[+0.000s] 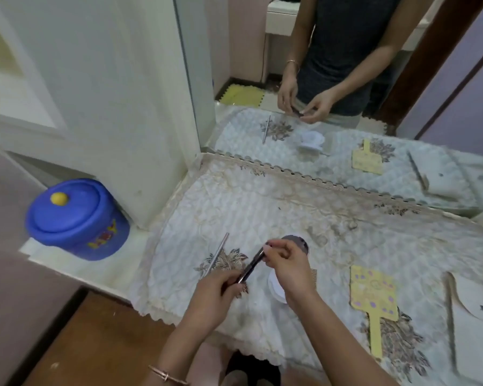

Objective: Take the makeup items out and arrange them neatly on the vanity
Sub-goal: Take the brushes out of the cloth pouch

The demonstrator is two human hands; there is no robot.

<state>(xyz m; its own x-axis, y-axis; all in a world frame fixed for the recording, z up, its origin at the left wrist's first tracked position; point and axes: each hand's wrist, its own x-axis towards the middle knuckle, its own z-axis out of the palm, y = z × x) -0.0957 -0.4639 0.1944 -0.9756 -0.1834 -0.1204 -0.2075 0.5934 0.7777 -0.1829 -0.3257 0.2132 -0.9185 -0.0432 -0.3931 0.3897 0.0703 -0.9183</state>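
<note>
Two hands hold one dark pencil (251,265): left hand (215,292) grips its seven-o'clock end, right hand (286,264) pinches the one-o'clock end.

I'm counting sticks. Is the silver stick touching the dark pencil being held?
Apart. The head view shows bare cloth between the silver stick and the dark pencil.

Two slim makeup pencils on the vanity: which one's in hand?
The dark pencil: the left hand holds its lower end and the right hand pinches its upper end. The silver pencil lies untouched on the cloth beside it.
</note>
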